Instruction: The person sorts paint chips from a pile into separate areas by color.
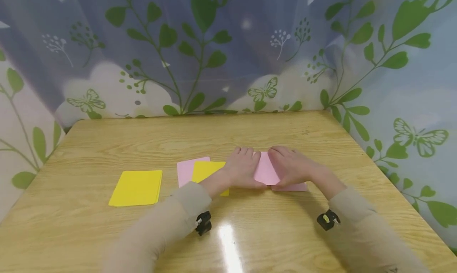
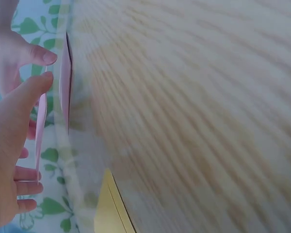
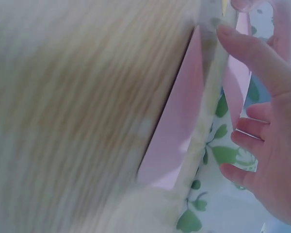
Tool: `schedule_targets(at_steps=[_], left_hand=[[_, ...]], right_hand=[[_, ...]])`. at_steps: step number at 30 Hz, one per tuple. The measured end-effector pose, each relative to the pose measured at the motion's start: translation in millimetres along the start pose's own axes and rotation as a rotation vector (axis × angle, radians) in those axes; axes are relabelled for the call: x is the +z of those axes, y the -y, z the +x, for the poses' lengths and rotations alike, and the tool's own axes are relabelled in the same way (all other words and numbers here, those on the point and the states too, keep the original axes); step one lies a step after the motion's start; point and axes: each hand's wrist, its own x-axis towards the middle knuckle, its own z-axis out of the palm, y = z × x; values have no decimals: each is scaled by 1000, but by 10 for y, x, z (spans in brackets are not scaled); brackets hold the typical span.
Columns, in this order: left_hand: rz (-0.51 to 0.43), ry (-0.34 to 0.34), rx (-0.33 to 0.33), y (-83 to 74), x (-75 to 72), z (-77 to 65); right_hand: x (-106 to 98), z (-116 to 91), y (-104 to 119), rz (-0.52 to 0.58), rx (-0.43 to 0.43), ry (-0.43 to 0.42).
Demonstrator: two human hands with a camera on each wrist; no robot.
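Note:
My left hand point(image 1: 242, 169) and right hand point(image 1: 295, 166) hold a pink square sheet point(image 1: 265, 170) between them, raised over the table. Each hand has its thumb at the near edge and its fingers at the far edge. In the left wrist view the held sheet point(image 2: 40, 126) appears almost edge-on; the right wrist view shows its face point(image 3: 237, 80). Below my right hand, another pink sheet point(image 1: 293, 187) lies on the table, partly hidden. Beside my left hand, a yellow sheet point(image 1: 205, 170) overlaps a further pink sheet point(image 1: 183, 173); the left forearm covers part of them.
A small stack of yellow squares point(image 1: 135, 187) lies on the wooden table point(image 1: 250, 241), left of the other sheets. Patterned curtains point(image 1: 200, 66) with leaves and butterflies hang along the table's back and sides. Each wrist wears a small black device.

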Motion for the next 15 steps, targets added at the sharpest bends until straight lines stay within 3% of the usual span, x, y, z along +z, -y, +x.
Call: schedule_targets(at_steps=[7, 15], left_hand=[[5, -26, 25, -144, 20, 125], [-33, 22, 60, -215, 23, 187]], right_hand=[[43, -125, -110, -10, 2, -35], [59, -268, -258, 18, -7, -58]])
